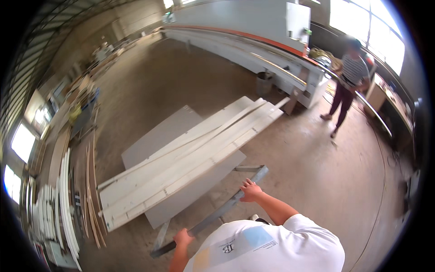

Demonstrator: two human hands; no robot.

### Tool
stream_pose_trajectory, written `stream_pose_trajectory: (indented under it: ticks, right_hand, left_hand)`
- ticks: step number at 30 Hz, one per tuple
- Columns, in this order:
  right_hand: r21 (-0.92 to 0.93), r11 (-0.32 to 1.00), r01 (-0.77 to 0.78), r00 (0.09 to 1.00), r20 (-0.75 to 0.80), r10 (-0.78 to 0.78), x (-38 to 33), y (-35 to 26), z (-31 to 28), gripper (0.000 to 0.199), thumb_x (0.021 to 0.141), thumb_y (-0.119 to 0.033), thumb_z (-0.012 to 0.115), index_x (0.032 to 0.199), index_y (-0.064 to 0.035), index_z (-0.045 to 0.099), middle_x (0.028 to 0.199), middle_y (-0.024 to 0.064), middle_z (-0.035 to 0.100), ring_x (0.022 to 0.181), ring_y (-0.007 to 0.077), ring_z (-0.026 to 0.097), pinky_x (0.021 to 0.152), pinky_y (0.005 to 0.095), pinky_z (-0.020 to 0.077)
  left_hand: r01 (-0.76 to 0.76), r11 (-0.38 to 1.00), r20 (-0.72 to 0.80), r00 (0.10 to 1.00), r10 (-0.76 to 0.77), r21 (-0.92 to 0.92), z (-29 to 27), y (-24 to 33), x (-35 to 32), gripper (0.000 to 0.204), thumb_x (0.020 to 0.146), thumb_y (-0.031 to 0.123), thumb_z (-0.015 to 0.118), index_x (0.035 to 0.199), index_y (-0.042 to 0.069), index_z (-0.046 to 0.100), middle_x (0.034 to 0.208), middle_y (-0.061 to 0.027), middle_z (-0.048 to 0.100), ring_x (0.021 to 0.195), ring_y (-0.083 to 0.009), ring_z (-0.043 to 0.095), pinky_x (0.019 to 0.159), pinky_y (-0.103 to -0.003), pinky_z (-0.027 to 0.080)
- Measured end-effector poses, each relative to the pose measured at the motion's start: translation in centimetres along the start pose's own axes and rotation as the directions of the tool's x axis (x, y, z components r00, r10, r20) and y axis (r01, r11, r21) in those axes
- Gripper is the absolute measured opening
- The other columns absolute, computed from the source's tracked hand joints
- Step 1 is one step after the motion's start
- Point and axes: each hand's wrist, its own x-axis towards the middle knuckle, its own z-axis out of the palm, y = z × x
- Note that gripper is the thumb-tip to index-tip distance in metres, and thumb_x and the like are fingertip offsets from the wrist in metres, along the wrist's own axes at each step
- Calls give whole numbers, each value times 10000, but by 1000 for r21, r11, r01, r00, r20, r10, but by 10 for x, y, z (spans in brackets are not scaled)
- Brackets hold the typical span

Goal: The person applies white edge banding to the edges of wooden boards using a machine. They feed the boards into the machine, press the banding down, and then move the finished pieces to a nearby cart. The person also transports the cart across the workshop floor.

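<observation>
Grey bar (215, 213), cream boards (181, 168); striped shirt (355, 69)

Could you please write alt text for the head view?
A person's left hand and right hand touch a long grey metal bar beside stacked long pale boards; beyond, another person stands near a long grey-and-orange machine.

Before you, the brown floor (308, 172) carries a metal frame (217, 212) on the near side, brown strips (92, 199) at left and a bin (263, 84) at far right; past the frame's near bar, a grey panel (195, 183) bears pale boards (174, 165) lying across it.
</observation>
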Motion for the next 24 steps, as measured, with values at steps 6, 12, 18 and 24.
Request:
stream_pose_trajectory:
  ticks: [6,12,18,24]
  right_hand:
    - [58,998,-33,997,-70,37,-7,9,11,829,838,-559,768,1516,-138,544,1670,159,368,1609,372,185,1273,563,277]
    - [-2,998,-57,998,-11,57,-11,1,4,895,864,-601,718,1593,-159,446,1729,146,269,1627,359,139,1267,630,216]
    - [-158,980,-116,992,31,123,-46,-45,-24,1001,875,-656,668,1671,-178,296,1759,164,173,1622,407,130,1259,673,158]
    - [-90,991,-100,993,56,105,-41,-38,-12,1021,869,-633,699,1677,-171,279,1756,188,163,1609,447,157,1248,626,246]
  left_hand:
    - [-37,999,122,992,38,-4,-25,11,3,546,674,500,859,1084,167,721,1135,-78,780,1097,-273,734,943,-472,533]
    - [-56,998,156,986,53,19,-20,6,10,581,684,527,865,1119,176,706,1055,-46,795,1037,-255,752,910,-429,549]
    - [-89,995,182,980,80,42,-6,-8,25,684,682,587,881,1176,157,682,1103,-61,793,1073,-270,749,918,-436,563]
    - [-129,991,221,966,135,-42,-15,-9,21,675,681,578,894,1155,140,697,1103,-86,790,1075,-288,746,914,-433,565]
